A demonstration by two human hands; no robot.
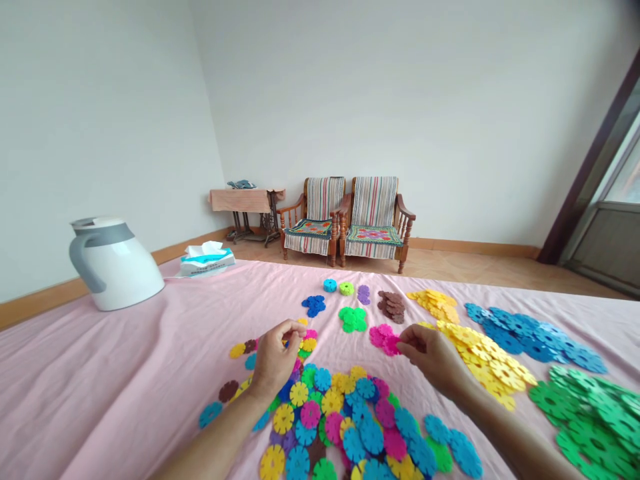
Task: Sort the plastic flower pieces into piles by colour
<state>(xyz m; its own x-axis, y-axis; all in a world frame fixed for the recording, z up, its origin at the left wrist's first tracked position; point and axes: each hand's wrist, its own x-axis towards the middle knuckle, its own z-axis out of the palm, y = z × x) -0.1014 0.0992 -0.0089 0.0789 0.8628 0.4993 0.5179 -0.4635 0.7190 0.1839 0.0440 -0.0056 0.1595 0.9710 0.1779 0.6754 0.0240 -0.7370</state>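
Seeing mostly pale wall (310, 100) up top, then pink cloth (150, 373), cut off at the bottom; can't make out the surface underneath. Got a door (613, 233) sliced off at the right edge. Way back, got two striped chairs (374, 200), plus a stand (240, 200) with a blue bundle (241, 184) on top, too small to identify.

Spotting a big mixed heap (333, 401) of notched discs (299, 395), cropped at the bottom and partly hidden by the left forearm (215, 427). On the right, got a green heap (595, 417) running out of frame, a blue heap (535, 337) and a yellow heap (487, 360) partly behind the right hand (433, 353).

Got a white jug (125, 267) at left; can't see inside. As for hands, seeing them well apart, fingers curled: left hand (277, 353) over the mixed heap's far end, right hand with fingertips at a pink pile (384, 339). Can't tell about a disc pinched in either.

Near the jug, got a tissue box (207, 267), white tissue (206, 248) poking out; can't see how full. Past the hands, got a brown pile (391, 307), green pile (353, 319) and purple pile (364, 295).
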